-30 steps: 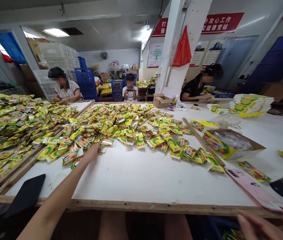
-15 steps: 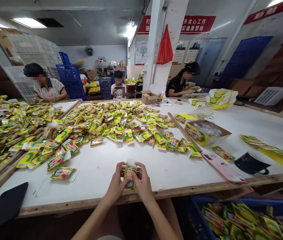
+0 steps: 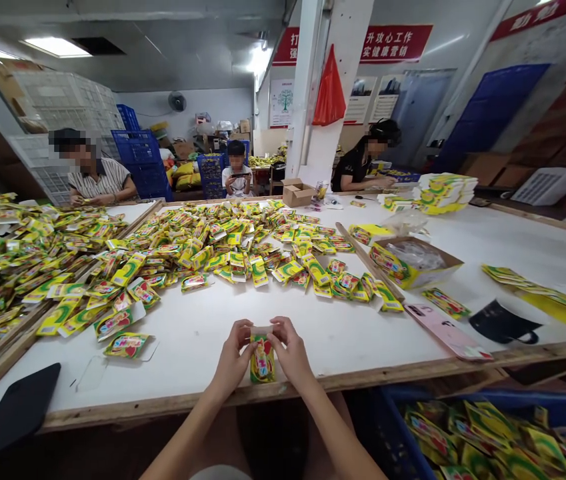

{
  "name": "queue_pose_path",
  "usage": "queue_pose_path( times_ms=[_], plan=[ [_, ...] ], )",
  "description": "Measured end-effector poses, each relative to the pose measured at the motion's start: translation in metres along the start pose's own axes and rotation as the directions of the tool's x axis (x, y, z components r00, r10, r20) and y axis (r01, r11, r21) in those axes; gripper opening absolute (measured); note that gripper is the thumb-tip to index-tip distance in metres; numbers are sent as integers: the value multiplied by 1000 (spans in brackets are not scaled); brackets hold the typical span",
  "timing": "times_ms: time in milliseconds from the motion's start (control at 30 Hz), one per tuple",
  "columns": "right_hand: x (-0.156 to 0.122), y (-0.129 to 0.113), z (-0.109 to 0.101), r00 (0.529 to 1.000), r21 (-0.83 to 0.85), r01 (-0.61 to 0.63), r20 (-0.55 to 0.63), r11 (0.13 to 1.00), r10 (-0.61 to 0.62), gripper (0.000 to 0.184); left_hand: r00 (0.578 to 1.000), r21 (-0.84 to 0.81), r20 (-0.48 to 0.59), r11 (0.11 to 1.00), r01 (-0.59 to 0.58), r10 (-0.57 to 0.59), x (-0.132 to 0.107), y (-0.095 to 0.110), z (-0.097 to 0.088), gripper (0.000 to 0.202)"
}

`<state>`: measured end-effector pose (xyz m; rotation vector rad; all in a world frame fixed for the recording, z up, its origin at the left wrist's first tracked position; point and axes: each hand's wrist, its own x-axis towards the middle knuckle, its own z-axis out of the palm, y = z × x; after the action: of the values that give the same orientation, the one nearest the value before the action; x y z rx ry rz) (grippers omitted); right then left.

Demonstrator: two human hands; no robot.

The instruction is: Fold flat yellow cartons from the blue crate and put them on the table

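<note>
My left hand (image 3: 231, 360) and my right hand (image 3: 291, 353) pinch one small yellow-green packet (image 3: 263, 359) between them, upright over the near edge of the white table (image 3: 203, 340). Both hands are closed on the packet's top corners. A big heap of the same packets (image 3: 233, 243) covers the table's middle and far side. One loose packet (image 3: 126, 345) lies to the left of my hands.
A blue crate (image 3: 483, 440) with finished packets stands low at right. On the table are an open carton (image 3: 415, 261), a pink phone (image 3: 445, 323), a black cup (image 3: 503, 325) and a dark tablet (image 3: 13, 413). Three people sit at the far side.
One second ago my left hand reached into the heap; it came back with a packet and both hands took hold of it. Since half a second ago the packet has dropped slightly lower.
</note>
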<state>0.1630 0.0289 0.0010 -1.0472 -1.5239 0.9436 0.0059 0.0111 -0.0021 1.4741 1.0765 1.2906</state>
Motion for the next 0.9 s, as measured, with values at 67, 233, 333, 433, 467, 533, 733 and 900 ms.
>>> queue_pose_path(
  times_ms=[67,233,333,433,467,533,733,900],
  plan=[
    [-3,-1,-1,1000,9,4,31,1000,-4,16,1000,5,-11,1000,17,-17,-2,1,2,21],
    [-10,-4,2,998,-27,29,51,999,-28,16,996,37,-76,998,58,-55,-5,5,3,19],
    [-6,-6,7,1000,-52,-9,8,999,9,13,988,26,-131,996,88,-84,-1,4,4,17],
    [0,-7,7,999,-58,-42,6,997,42,15,982,2,-159,995,102,-101,5,0,4,18],
    [1,-7,6,999,-58,-47,12,997,47,17,983,-8,-152,995,103,-103,5,-1,4,19],
    [-1,-6,4,998,-48,-51,33,998,52,19,986,-18,-133,995,102,-104,3,-3,2,20],
    [-11,-2,10,993,58,-77,97,995,71,24,998,101,-62,995,12,-6,-14,1,3,19],
    [-34,-6,-57,983,-242,16,-173,970,-59,30,990,477,-7,871,-119,140,-14,-2,-62,33]
  ],
)
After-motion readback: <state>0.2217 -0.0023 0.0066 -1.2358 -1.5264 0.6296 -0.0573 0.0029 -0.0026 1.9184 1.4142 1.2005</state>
